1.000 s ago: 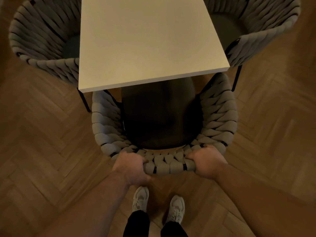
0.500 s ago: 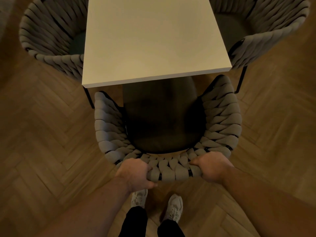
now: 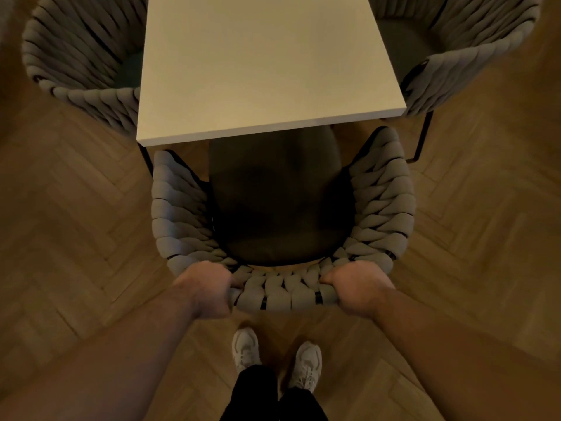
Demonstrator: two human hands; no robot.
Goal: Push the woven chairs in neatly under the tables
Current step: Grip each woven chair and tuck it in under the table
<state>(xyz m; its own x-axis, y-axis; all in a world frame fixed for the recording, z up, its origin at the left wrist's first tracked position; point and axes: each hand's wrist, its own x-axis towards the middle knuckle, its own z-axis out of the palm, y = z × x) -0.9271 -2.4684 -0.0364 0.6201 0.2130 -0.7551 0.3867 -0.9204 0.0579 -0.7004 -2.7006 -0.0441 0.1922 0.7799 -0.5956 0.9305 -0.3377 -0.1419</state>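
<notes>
Left hand [image 3: 209,288] and right hand [image 3: 355,288] each gripping back rim of woven chair [image 3: 282,294], dark seat [image 3: 279,192] ahead of hands, front edge under white tabletop [image 3: 267,62], two further woven chairs [image 3: 82,56] beyond, one per side

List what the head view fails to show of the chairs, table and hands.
Seat front of the near chair: head view, under the table top.
Table base: hidden by that top.
Fingertips of the left hand and right hand: tucked round the chair's back rim.
The left side chair and right side chair: cut by the upper edge.
</notes>
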